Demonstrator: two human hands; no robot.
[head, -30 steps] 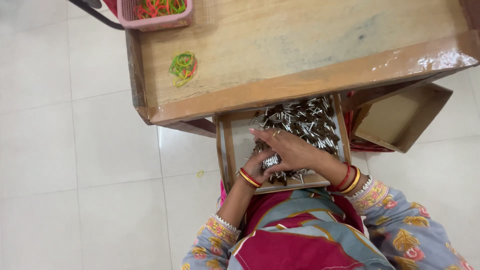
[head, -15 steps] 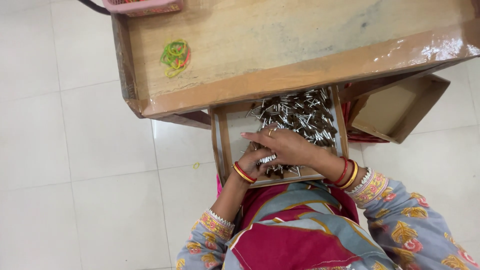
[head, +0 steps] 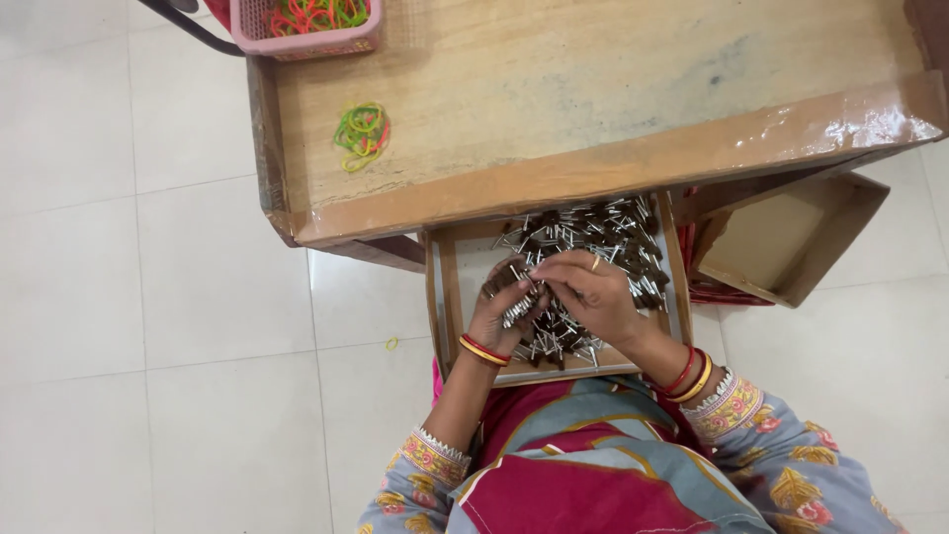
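Two hands are busy over a shallow cardboard tray [head: 447,297] sitting on the person's lap, just under the front edge of a wooden desk [head: 593,89]. The tray's loaded with a heap of small silver-and-brown metal pieces [head: 603,232], too small to tell exactly what they are. The left hand [head: 499,311] is curled shut around a little bundle of those pieces [head: 518,309], silver ends sticking out. The right hand [head: 593,297] is right up against it, fingers pinched onto the same bundle, so both hands are touching each other over the middle of the tray. Red and gold bangles on both wrists.

Up on the desk there's a small clump of coloured rubber bands [head: 362,133] lying loose near the left side, and a pink basket [head: 311,42] with more bands in it at the far corner. An open cardboard box [head: 791,237] sits off to the right of the tray, partly under the desk. One stray band [head: 391,344] is on the white tiled floor [head: 148,346].
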